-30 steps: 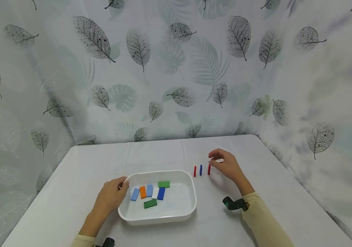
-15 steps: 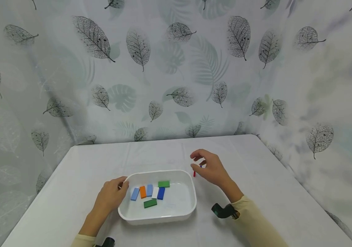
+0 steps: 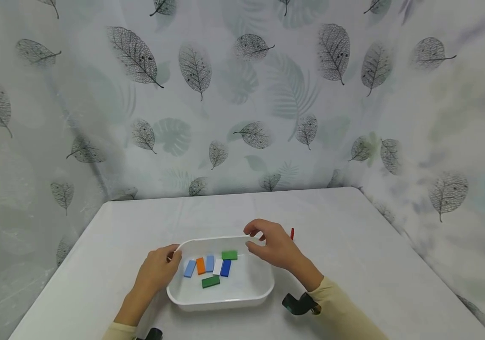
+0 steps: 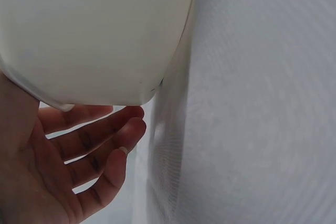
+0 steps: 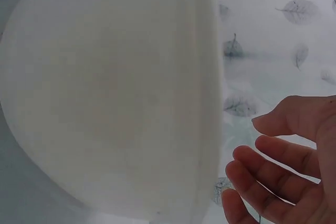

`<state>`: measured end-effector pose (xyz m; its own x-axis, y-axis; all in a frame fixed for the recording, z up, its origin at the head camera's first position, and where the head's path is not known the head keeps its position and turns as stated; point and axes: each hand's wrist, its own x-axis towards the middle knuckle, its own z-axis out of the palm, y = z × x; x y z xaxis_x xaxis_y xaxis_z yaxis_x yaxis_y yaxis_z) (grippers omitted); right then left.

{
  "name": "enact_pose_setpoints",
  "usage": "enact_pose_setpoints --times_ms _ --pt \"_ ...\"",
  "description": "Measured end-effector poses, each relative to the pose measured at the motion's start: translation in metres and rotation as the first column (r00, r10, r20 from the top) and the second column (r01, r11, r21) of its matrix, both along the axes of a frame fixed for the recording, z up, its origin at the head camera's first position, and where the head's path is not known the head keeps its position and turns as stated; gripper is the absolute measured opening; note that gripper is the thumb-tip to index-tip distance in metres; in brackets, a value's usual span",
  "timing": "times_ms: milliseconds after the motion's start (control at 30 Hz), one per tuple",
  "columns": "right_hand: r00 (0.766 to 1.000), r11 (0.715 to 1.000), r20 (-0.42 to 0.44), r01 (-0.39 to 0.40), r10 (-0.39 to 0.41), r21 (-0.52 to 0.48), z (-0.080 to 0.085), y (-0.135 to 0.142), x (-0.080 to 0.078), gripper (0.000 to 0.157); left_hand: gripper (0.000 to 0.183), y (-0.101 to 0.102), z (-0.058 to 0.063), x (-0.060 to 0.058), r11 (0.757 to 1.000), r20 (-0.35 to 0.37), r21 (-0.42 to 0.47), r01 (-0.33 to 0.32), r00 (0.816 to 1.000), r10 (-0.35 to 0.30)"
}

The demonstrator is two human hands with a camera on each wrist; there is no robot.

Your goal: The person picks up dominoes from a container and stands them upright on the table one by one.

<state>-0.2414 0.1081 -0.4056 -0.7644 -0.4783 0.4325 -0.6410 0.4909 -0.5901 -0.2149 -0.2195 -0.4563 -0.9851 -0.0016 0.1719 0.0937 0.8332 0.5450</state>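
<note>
My left hand [image 3: 157, 269] on the tray [image 3: 221, 304], my right hand [image 3: 274, 245] loose at its far right corner

The tray sits on the white table [image 3: 374, 269], in front of me. With my left hand I hold its rim near the far left corner, fingers bent along the outside. My right fingers are curved, with a clear gap between thumb and fingertips; whether they touch the rim I cannot tell. Inside the tray lie two light blue blocks [image 3: 189, 268], an orange block [image 3: 201, 266], a white block [image 3: 218, 267], a dark blue block [image 3: 226, 268] and two green blocks [image 3: 211, 282]. Just right of my right hand, a red stick [image 3: 292, 233] shows partly.
</note>
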Motion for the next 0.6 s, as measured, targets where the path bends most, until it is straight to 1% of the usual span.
enact_pose_setpoints --times_ms 133,267,467,600 --pt "0.999 0.993 0.038 -0.030 0.026 0.112 -0.002 -0.014 0.001 0.028 0.032 0.001 0.003 0.001 1.000 0.001 0.001 0.008 1.000 -0.008" --pt "0.998 0.974 0.065 -0.035 0.021 0.223 -0.005 -0.027 0.000 0.030 0.033 0.001 0.005 0.001 1.000 0.010 0.003 0.008 1.000 -0.008" --pt "0.992 0.942 0.128 -0.058 0.016 0.330 -0.014 -0.046 -0.003 0.027 0.034 0.001 0.006 0.001 1.000 0.029 -0.003 -0.004 1.000 0.004" --pt "0.991 0.924 0.133 -0.058 0.008 0.379 -0.019 -0.056 -0.006 0.026 0.034 0.001 0.005 0.000 1.000 0.033 -0.002 0.001 0.999 -0.001"
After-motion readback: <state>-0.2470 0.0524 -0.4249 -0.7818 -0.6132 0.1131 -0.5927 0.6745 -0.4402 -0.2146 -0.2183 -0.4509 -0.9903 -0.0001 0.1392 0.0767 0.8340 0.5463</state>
